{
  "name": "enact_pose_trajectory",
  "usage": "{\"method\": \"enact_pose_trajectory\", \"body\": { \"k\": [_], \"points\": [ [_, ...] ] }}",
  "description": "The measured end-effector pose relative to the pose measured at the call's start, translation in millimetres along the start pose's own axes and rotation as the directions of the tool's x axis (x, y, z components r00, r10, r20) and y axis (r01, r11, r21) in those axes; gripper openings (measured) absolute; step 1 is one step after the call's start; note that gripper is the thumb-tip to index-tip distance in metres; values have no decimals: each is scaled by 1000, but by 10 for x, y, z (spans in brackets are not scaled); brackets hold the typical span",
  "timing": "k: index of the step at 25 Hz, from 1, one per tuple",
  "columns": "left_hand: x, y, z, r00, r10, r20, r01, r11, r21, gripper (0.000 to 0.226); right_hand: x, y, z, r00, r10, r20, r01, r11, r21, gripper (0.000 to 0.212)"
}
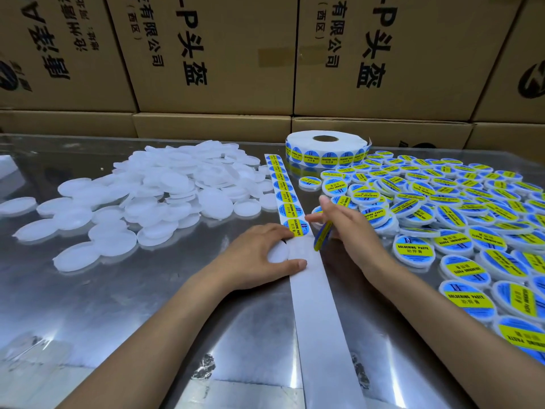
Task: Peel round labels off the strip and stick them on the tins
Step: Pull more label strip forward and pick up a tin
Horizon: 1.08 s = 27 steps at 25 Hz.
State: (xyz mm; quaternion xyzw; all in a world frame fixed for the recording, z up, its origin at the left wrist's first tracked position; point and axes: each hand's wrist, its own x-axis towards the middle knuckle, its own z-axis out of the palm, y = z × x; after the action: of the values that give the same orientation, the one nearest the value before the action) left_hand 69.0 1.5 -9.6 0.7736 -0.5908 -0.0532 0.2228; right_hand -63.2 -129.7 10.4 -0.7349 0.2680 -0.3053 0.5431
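Your left hand (262, 255) cupped a blank tin (277, 253) against the strip (298, 231); your right hand (345, 222) pinched a peeled label (322, 236) beside it, probably flimsy and sticky, best held by its edge.

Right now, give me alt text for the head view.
Left hand holds a blank tin on the strip; right hand pinches a peeled label. Blank tins left, labelled tins right, roll behind.
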Motion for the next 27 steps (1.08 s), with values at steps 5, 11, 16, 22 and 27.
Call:
{"method": "enact_pose_trajectory", "body": {
  "k": [5,11,16,22,27],
  "points": [
    [-24,29,-4,999,-13,-32,12,999,-31,69,-81,-91,7,977,157,142,-204,876,436,27],
    [-53,18,-99,997,-24,-79,17,996,-92,69,-114,-90,19,961,159,226,-238,893,383,52],
    [-92,-105,-193,976,-170,-134,175,984,24,75,-94,-55,1,973,147,180,-207,900,384,31],
    [-90,-34,-214,976,-59,-211,41,995,-91,69,-106,-21,-7,981,86,172,-148,907,393,11],
    [-96,-46,-208,980,-129,-152,115,989,-97,76,-95,2,-7,979,99,180,-163,906,390,8]
  ]
}}
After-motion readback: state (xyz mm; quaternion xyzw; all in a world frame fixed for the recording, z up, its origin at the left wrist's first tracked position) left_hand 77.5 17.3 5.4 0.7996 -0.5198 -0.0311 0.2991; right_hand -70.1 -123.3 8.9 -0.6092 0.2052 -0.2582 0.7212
